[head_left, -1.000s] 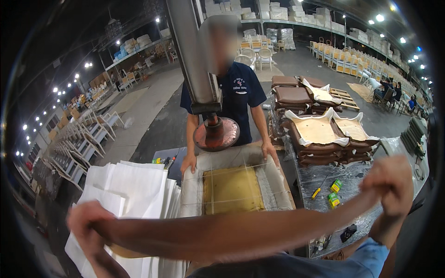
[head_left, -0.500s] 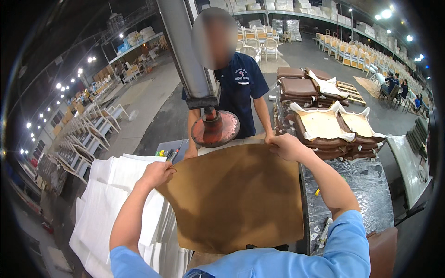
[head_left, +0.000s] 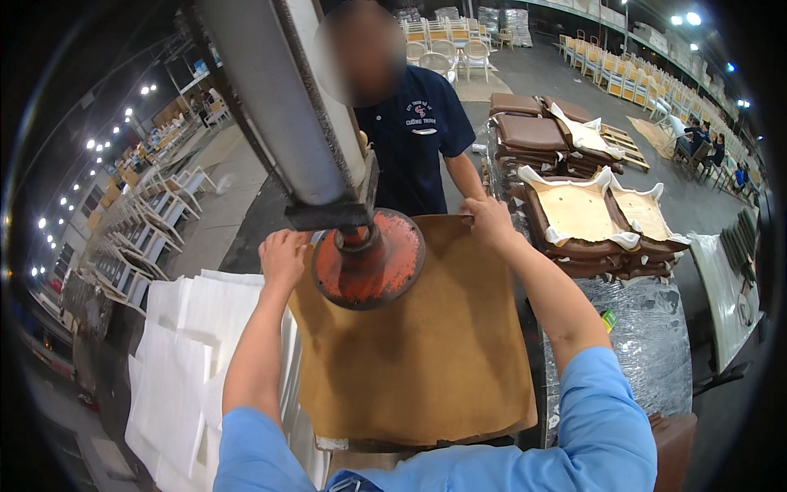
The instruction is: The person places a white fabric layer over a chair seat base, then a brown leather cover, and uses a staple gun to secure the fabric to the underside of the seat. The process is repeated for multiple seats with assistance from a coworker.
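A large brown board, shaped like a seat panel, lies flat on the press bed in front of me. My left hand rests on its far left corner and my right hand grips its far right edge. A round rust-red press plate on a grey column hangs just above the board's far part, between my hands. A person in a dark blue shirt stands across the bed, one hand close to my right hand at the board's edge.
A stack of white foam sheets lies to my left. On the right, brown upholstered seat cushions are piled upside down on a plastic-wrapped table. Rows of white chairs fill the hall behind.
I have brought the brown board from held up in the air down flat onto the press bed, covering the yellow mould. My view has moved closer under the press plate.
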The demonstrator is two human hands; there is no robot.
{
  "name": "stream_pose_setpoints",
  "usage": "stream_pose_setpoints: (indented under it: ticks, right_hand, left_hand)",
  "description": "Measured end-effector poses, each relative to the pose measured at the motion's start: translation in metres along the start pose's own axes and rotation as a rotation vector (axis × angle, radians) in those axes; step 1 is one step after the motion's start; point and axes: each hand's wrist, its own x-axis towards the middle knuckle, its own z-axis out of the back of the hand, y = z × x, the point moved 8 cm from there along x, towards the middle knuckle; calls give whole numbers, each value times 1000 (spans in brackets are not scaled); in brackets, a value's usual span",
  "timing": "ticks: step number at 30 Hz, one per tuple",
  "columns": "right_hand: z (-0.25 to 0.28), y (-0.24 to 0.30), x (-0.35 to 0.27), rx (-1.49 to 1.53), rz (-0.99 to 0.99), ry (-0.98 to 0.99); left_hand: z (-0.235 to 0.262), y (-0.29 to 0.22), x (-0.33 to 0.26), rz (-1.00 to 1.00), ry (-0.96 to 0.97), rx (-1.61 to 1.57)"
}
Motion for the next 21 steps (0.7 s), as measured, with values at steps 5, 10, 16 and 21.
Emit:
stream_pose_setpoints:
  ticks: [5,10,16,21]
  right_hand:
    - [13,-40,-58,301,-127,-311]
    - [-26,-118,-246,534,-553,-34]
    - [-71,-73,-398,979,-1135,287]
    - [-73,-78,-406,889,-1001,211]
  left_hand:
    - [-11,37,-114,277,48,-260]
    - [-19,55,-319,935,343,-529]
    - [-1,22,-449,1474,443,-1124]
    - [-13,15,-447,1407,413,-1288]
